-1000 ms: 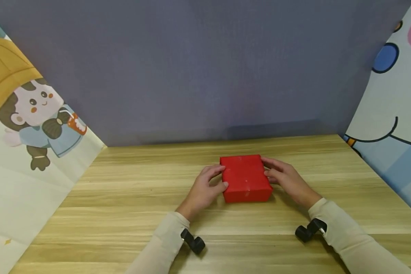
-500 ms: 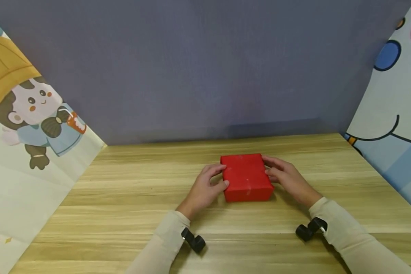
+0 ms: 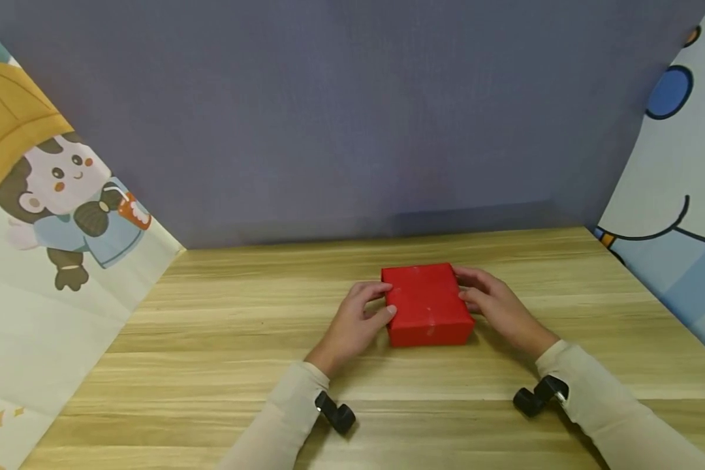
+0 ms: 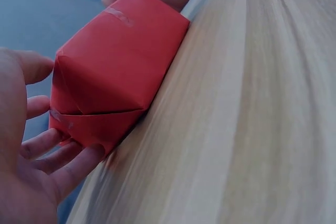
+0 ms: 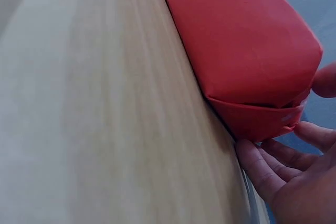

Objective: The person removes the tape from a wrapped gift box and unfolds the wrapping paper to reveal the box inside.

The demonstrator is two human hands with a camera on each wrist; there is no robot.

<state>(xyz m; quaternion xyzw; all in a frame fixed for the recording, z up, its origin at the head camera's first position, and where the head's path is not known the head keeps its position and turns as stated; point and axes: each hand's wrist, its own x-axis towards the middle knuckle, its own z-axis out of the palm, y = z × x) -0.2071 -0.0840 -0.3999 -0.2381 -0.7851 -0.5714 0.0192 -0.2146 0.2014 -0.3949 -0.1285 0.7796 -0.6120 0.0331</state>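
Note:
A box wrapped in red paper (image 3: 429, 297) sits on the wooden table, with clear tape on its top and near side. My left hand (image 3: 352, 323) lies at its left end, thumb and index fingertips touching the top edge. In the left wrist view, the left hand's loosely spread fingers (image 4: 79, 169) meet the folded end flap. Opposite, my right hand (image 3: 499, 307) touches the right end. The right wrist view shows the right hand's fingers (image 5: 260, 169) along the lower edge of the folded end, thumb close to the upper edge. Neither hand wraps round the box.
The light wood-grain table (image 3: 211, 365) ends at a grey-blue backdrop (image 3: 329, 130). Cartoon-printed panels stand at the left (image 3: 64, 215) and right (image 3: 670, 196). Small black devices sit on the left wrist (image 3: 336, 414) and right wrist (image 3: 540, 395).
Box and hands appear slightly further right in the head view, along with a similar small shift of the background. Both hands keep their places at the ends of the box.

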